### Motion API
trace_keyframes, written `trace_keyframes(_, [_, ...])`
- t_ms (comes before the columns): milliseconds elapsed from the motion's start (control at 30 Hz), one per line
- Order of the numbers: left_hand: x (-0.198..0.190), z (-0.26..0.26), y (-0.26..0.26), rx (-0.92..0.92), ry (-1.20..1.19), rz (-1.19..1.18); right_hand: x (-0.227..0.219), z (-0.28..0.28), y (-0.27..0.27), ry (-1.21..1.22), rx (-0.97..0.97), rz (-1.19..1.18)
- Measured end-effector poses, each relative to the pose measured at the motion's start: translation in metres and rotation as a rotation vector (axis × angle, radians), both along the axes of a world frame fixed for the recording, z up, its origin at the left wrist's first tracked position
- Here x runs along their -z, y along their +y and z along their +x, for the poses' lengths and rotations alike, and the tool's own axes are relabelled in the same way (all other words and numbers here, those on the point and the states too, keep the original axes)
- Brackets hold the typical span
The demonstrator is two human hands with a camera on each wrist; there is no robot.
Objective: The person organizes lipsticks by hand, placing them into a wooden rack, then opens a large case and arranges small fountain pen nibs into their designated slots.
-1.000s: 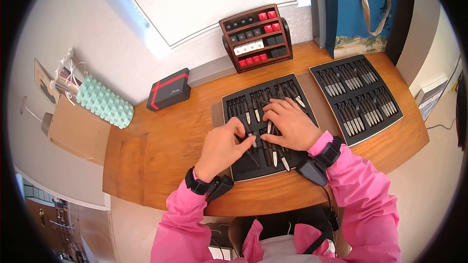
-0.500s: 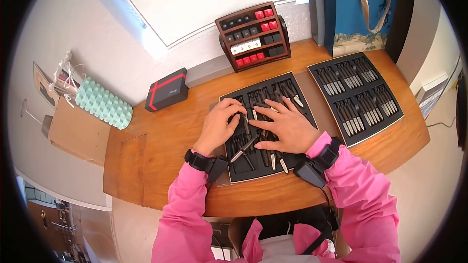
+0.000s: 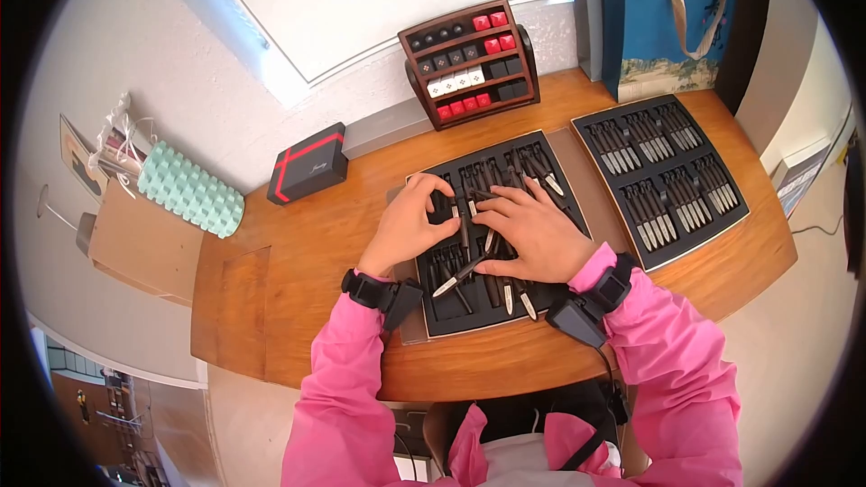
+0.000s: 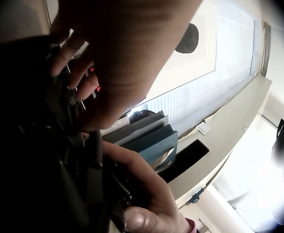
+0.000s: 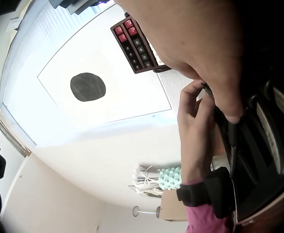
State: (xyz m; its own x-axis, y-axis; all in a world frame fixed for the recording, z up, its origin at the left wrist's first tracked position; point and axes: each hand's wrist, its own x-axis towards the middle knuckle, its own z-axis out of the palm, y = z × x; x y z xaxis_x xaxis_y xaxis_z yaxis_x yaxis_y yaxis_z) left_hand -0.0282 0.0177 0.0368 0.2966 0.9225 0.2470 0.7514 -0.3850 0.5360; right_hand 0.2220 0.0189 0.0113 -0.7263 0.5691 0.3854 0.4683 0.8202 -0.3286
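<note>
A black tray point(image 3: 474, 324) in the middle of the desk holds many slim, dark, pen-like pieces with silver ends, some in slots, others lying loose across them. Over its left part, my left hand point(image 3: 406, 227) pinches one pen-like piece point(image 3: 465, 231) between thumb and fingers; the right wrist view shows a dark end point(image 5: 207, 90) at those fingertips. My right hand point(image 3: 538, 233) lies with spread fingers over the loose pieces, covering several. By its thumb, a loose pen-like piece point(image 3: 454, 280) slants across the lower slots.
To the right, a second tray point(image 3: 649, 173) holds neat rows of similar pieces. Behind stand a wooden rack point(image 3: 469, 63) of red, white and black blocks and a blue paper bag point(image 3: 663, 32). Further left are a black box with red ribbon point(image 3: 309, 164) and a green foam roller point(image 3: 191, 189).
My left hand has moved from the tray's middle up to its upper left slots. A slanting loose piece now shows beside my right thumb. My right hand has barely shifted.
</note>
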Motion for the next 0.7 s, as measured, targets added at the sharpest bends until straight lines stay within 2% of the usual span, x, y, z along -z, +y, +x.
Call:
trace_keyframes(133, [-0.004, -0.006, 0.003, 0.046, -0.005, -0.067, -0.002, 0.0, -0.001, 0.026, 0.004, -0.016])
trace_keyframes(400, [-0.006, 0.0, 0.009, -0.089, -0.082, -0.222, 0.001, -0.001, 0.0, 0.055, 0.002, -0.024])
trace_keyframes(700, [-0.009, -0.001, 0.008, -0.04, -0.06, -0.239, 0.003, -0.001, 0.0, 0.061, 0.005, -0.004])
